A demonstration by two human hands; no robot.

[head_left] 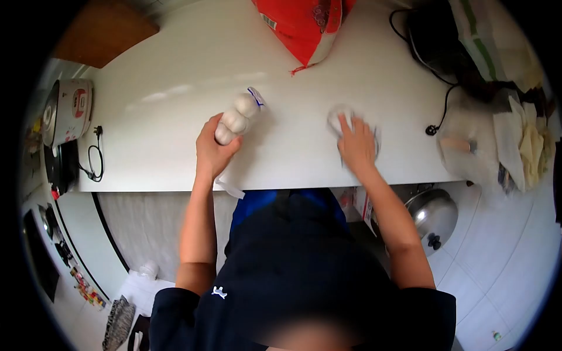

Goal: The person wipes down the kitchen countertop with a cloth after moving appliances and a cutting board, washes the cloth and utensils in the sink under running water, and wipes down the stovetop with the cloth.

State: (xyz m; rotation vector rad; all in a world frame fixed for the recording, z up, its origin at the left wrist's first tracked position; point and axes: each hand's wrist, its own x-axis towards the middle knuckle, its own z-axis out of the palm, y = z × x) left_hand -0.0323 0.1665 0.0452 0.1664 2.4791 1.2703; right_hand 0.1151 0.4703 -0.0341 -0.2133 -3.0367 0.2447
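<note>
My left hand (215, 149) is closed around a net sleeve of garlic bulbs (236, 121), several white bulbs in a row with a blue-and-white label at the far end. The sleeve is held tilted above the white counter (293, 155), and a thin pale strip hangs below by the counter's edge. My right hand (357, 143) is low over the counter to the right, blurred by motion. Its fingers press on a pale cloth (338, 114) that shows past the fingertips and beside the palm; most of it is hidden under the hand.
A red bag (310, 26) stands at the counter's far side. At the left are a rice cooker (73, 108), a cord with a plug (95, 158) and a brown board (102, 35). On the right lie plastic bags (468, 140), a black cord and plug. A metal lid (433, 213) is below.
</note>
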